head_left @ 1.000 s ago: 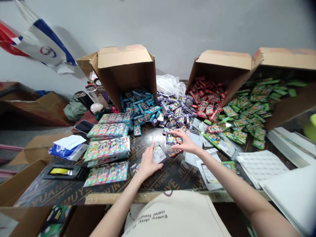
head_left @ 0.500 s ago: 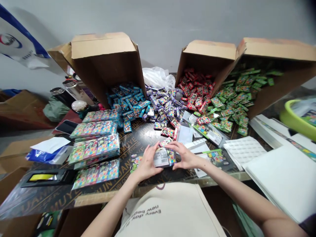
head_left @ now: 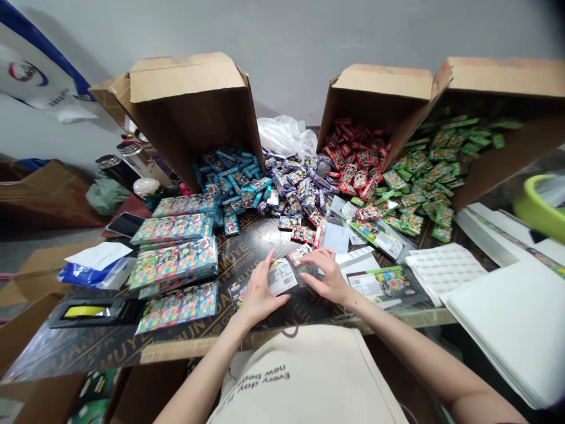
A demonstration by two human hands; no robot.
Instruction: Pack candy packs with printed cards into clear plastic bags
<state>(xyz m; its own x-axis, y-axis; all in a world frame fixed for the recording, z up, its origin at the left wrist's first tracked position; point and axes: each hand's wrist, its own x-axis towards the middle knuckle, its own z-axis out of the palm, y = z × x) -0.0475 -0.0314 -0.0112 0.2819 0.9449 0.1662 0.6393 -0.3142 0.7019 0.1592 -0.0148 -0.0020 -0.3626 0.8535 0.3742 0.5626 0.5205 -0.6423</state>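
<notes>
A flat clear plastic bag with a white barcode label [head_left: 283,278] lies tilted on the table in front of me. My left hand [head_left: 261,290] grips its left side, fingers on the far edge and thumb on the near side. At its clear right end my right hand [head_left: 325,275] is curled, thumb and fingers at the plastic. Just beyond the bag lies a small red-and-white box [head_left: 299,254]. Under my left hand shows a dark printed pack [head_left: 236,292], mostly hidden. Another labelled green-and-black pack [head_left: 384,284] rests to the right.
Cartons spill small blue boxes [head_left: 238,182], red boxes [head_left: 357,156] and green boxes [head_left: 410,200]; purple boxes [head_left: 300,182] heap between. Stacked filled packs [head_left: 176,259] stand left, near a black tape dispenser [head_left: 95,312]. White sheets [head_left: 498,318] lie right.
The labelled bag has turned, its right end now farther from me. My right hand has shifted slightly right and up, its fingers more curled. The view has moved a little.
</notes>
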